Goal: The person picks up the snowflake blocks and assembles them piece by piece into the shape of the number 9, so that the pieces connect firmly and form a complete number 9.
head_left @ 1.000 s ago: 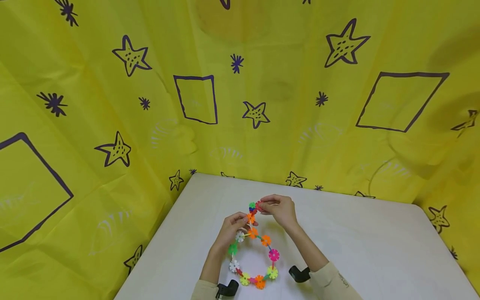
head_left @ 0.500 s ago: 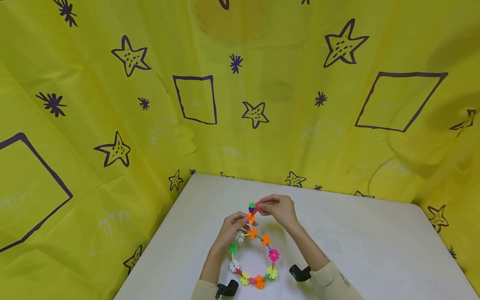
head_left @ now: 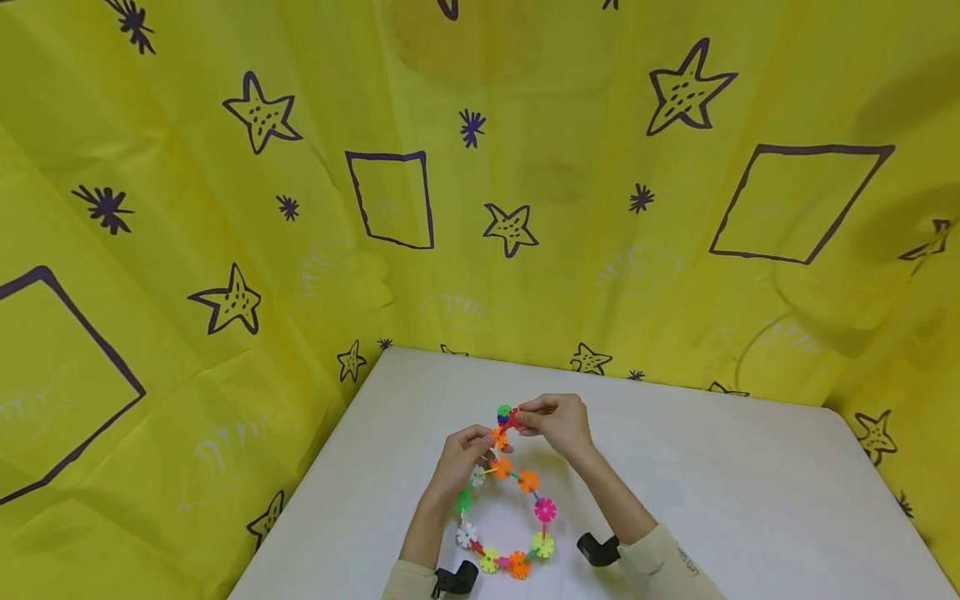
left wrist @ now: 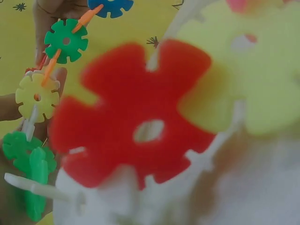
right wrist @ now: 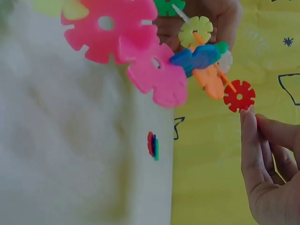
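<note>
A ring of colourful plastic snowflake discs (head_left: 545, 509), slotted together edge to edge, hangs over the near part of the table in the head view. My left hand (head_left: 453, 458) grips it at its far end, fingers next to an orange disc (head_left: 498, 437). Between thumb and finger, my right hand (head_left: 558, 423) pinches a red snowflake disc (right wrist: 232, 100). In the right wrist view, the tip of a thin orange disc seen edge-on meets that red disc's rim. Close to the left wrist camera, a blurred red disc (left wrist: 108, 117) and a yellow disc (left wrist: 211, 51) cover much of the view.
A small stack of red, blue and green discs (right wrist: 153, 146) lies on the white table (head_left: 675, 483) beyond the hands. Yellow curtain (head_left: 585, 292) printed with stars surrounds the table. Black camera mounts (head_left: 456, 578) sit at both wrists.
My right hand has come slightly down and nearer with the red disc, closer to the orange disc by my left hand. The ring has shifted slightly left.
</note>
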Motion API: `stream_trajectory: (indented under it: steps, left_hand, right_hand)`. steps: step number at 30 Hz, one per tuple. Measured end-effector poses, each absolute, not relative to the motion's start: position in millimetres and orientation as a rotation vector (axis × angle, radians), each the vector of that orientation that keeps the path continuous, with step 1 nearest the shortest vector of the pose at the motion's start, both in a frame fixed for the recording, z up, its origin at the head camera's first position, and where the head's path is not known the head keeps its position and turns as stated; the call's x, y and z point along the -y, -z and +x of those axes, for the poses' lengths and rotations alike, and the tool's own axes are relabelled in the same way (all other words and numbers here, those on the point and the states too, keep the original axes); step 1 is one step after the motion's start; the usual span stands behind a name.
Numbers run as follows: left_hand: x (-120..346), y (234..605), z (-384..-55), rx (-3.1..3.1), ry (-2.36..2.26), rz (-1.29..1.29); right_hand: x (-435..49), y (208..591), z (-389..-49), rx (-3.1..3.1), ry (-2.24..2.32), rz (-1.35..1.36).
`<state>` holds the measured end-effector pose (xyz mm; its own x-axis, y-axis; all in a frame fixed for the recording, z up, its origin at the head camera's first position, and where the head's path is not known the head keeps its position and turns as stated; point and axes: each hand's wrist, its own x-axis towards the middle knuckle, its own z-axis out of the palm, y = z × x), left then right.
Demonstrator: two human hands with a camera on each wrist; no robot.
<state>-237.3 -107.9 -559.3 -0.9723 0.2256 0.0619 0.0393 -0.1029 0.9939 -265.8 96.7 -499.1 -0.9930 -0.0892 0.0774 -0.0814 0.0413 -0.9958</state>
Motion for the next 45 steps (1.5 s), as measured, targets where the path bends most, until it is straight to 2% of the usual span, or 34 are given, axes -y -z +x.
stream_trajectory:
  steps: [7,15,33,41,45]
  left_hand:
    - [108,563,-239,-2.017,-2.210,0.286]
    - [111,557,-238,-2.043,-2.132,0.421]
    - [112,558,-238,-2.033,-2.119,0.481]
    - [111,557,-238,-2.026,-2.132,0.454]
    - [110,559,-239,-2.030,-2.121,0.439]
  right_hand:
    - [-97,497,-266,-2.231,2.147,-0.218]
    - [-104,494,-271,-2.334,2.005,-0.265]
    - [-105,493,-271,-2.392,1.936,-0.265]
    - [-112,495,-272,-2.389,1.898,-0.441]
    - [-111,497,-270,-2.355,1.940,-0.441]
